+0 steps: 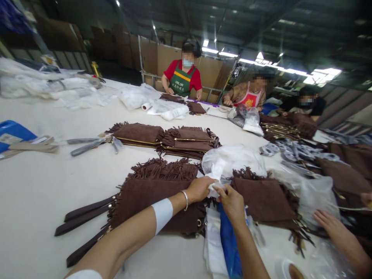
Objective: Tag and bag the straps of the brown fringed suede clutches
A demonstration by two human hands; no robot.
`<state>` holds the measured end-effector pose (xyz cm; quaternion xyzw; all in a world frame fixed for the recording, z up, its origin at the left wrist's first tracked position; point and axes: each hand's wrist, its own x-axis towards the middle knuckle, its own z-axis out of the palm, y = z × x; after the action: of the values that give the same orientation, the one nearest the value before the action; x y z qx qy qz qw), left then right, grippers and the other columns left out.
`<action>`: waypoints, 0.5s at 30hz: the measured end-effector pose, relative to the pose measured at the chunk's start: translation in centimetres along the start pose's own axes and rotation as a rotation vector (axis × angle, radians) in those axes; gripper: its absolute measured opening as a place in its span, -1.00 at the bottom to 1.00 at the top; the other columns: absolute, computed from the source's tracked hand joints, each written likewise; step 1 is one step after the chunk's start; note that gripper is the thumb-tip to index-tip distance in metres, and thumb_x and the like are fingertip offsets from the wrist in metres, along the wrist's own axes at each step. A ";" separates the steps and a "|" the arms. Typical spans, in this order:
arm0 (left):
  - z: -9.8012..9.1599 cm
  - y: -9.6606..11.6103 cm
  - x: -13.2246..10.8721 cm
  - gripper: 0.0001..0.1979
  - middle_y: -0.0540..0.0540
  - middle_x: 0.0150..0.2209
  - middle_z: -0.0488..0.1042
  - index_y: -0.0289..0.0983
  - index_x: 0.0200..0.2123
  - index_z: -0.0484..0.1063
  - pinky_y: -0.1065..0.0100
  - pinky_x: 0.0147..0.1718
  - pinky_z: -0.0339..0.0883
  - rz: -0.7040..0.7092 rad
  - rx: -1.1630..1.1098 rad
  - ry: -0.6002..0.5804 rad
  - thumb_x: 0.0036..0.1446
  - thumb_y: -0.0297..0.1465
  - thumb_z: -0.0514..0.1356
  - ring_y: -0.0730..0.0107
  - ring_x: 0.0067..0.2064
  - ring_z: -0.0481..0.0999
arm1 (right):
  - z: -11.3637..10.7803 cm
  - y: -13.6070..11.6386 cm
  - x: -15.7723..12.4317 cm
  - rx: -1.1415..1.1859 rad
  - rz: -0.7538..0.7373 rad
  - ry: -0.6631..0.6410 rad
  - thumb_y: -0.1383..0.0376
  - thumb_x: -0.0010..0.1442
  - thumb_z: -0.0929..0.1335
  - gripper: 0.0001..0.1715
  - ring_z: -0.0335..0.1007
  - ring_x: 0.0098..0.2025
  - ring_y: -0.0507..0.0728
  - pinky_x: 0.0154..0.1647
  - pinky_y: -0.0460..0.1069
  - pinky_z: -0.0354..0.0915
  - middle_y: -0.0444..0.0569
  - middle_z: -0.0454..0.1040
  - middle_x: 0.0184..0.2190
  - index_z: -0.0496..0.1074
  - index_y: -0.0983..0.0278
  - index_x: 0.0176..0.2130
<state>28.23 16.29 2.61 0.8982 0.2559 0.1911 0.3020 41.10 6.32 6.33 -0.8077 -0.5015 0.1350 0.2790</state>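
My left hand [200, 188], with a bracelet at the wrist, pinches a thin white plastic bag [216, 170]. Close beside it, my right hand [231, 202] has its thumb and fingers closed on the same bag. A crumpled clear-white bulk of plastic [247, 157] lies just beyond both hands. Under my left forearm rests a stack of brown fringed suede bags [136, 199] with dark straps [87, 208] sticking out to the left. Another brown fringed bag [261, 197] lies right of my right hand. Below my hands are white sheets [213, 240] and a blue plastic packet [228, 244].
More brown zipped bags [139, 133] lie farther across the white table [43, 201]. A co-worker's hand [328, 221] touches clear plastic [318, 197] at right. A tape roll [290, 269] sits at the near edge. Several people [183, 79] work along the far side.
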 end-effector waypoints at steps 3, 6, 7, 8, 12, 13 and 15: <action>0.5 0.0 0.7 -0.72 -0.15 -0.03 0.45 -0.23 -0.12 0.47 0.19 -0.02 0.31 0.022 0.059 -0.059 0.04 -0.44 0.22 0.09 0.00 0.40 | -0.2 0.1 0.1 0.043 0.018 0.008 -0.01 0.20 0.20 -0.54 0.41 -0.51 0.14 -0.45 -0.06 0.12 -0.11 0.45 -0.68 0.41 0.23 -0.46; 0.9 0.0 0.9 -0.74 -0.16 0.01 0.41 -0.22 -0.15 0.48 0.17 -0.04 0.31 0.042 0.113 -0.093 0.02 -0.41 0.26 0.05 0.01 0.37 | -0.5 0.0 0.1 0.075 0.051 0.070 0.00 0.22 0.18 -0.53 0.40 -0.52 0.14 -0.44 -0.05 0.13 -0.11 0.43 -0.69 0.39 0.23 -0.50; 1.1 -0.1 0.9 -0.71 -0.16 0.03 0.39 -0.21 -0.12 0.46 0.17 -0.04 0.31 0.046 0.130 -0.095 0.02 -0.41 0.26 0.04 0.02 0.35 | -0.6 -0.1 -0.1 0.085 0.064 0.089 -0.01 0.22 0.18 -0.51 0.38 -0.54 0.14 -0.44 -0.05 0.14 -0.11 0.43 -0.70 0.36 0.23 -0.52; 1.2 -0.1 0.9 -0.68 -0.16 0.03 0.38 -0.19 -0.08 0.45 0.16 -0.04 0.30 0.047 0.146 -0.092 0.03 -0.41 0.25 0.04 0.03 0.34 | -0.7 -0.2 -0.4 0.094 0.072 0.098 -0.02 0.22 0.18 -0.50 0.37 -0.55 0.13 -0.44 -0.04 0.14 -0.11 0.42 -0.70 0.33 0.23 -0.55; 1.9 -0.1 0.5 -0.63 -0.20 0.02 0.37 -0.15 0.00 0.42 0.11 -0.05 0.29 0.039 0.197 -0.067 0.10 -0.46 0.15 0.01 0.02 0.33 | 0.0 -0.4 -3.7 0.142 0.057 0.037 -0.04 0.23 0.19 -0.50 0.33 -0.59 0.11 -0.47 -0.05 0.14 -0.16 0.37 -0.73 0.26 0.20 -0.57; 2.1 -0.1 0.5 -0.62 -0.21 0.03 0.37 -0.14 0.01 0.42 0.09 -0.06 0.29 0.036 0.204 -0.062 0.10 -0.48 0.13 0.01 0.01 0.34 | 0.3 -0.4 -4.9 0.166 0.059 0.013 -0.05 0.23 0.19 -0.50 0.33 -0.60 0.10 -0.47 -0.05 0.15 -0.17 0.35 -0.74 0.24 0.19 -0.57; 2.2 -0.1 0.6 -0.59 -0.22 0.04 0.36 -0.12 0.01 0.42 0.07 -0.07 0.30 0.027 0.207 -0.058 0.10 -0.52 0.10 0.01 0.01 0.35 | 0.6 -0.5 -7.6 0.232 0.076 -0.019 -0.06 0.22 0.20 -0.49 0.31 -0.62 0.10 -0.49 -0.05 0.17 -0.19 0.33 -0.75 0.21 0.19 -0.57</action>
<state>29.75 15.68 1.00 0.9332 0.2534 0.1414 0.2122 36.94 -0.06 5.66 -0.7872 -0.4541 0.2101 0.3606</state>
